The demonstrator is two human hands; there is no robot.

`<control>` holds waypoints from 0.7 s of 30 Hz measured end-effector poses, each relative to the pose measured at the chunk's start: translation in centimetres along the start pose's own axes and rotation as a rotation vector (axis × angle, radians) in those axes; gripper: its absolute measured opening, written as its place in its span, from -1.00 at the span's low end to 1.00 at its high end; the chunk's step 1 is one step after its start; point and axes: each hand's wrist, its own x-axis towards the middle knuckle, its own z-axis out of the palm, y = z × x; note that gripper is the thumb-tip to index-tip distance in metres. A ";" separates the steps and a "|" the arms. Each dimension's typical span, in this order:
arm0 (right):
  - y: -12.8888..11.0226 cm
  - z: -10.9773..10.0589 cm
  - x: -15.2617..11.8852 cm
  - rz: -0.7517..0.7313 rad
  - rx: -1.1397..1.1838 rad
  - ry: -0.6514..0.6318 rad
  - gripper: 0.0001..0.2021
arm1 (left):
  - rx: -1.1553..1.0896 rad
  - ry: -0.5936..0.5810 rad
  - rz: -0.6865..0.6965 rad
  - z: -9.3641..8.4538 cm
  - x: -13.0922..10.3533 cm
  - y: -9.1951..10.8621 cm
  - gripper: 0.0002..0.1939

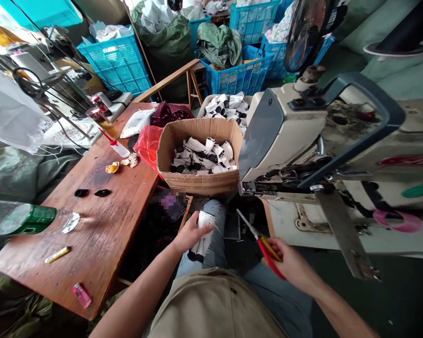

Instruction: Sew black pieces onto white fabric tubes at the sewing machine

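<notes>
My left hand [188, 233] is closed around a white sewn fabric piece [206, 220] with black ends, held over my left thigh. Its thumb presses across the front of the piece. To the right, my right hand [289, 262] grips scissors [267, 257] with red and yellow handles, their blades pointing up and to the left, apart from the piece. Beyond both hands, a cardboard box [200, 180] holds many similar white pieces with black parts, heaped below its rim.
On my right stands an industrial sewing machine [285, 136] with a metal bar jutting toward me. The wooden table [126, 211] at left carries a bottle [31, 218], a pink lighter [81, 295], a yellow tube [58, 254] and orange peel [112, 167]. Blue crates [116, 63] stand behind.
</notes>
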 end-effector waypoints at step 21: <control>-4.2 0.3 -0.4 0.035 0.372 -0.453 -0.71 | 0.407 -0.224 0.105 -8.7 9.1 21.1 -0.57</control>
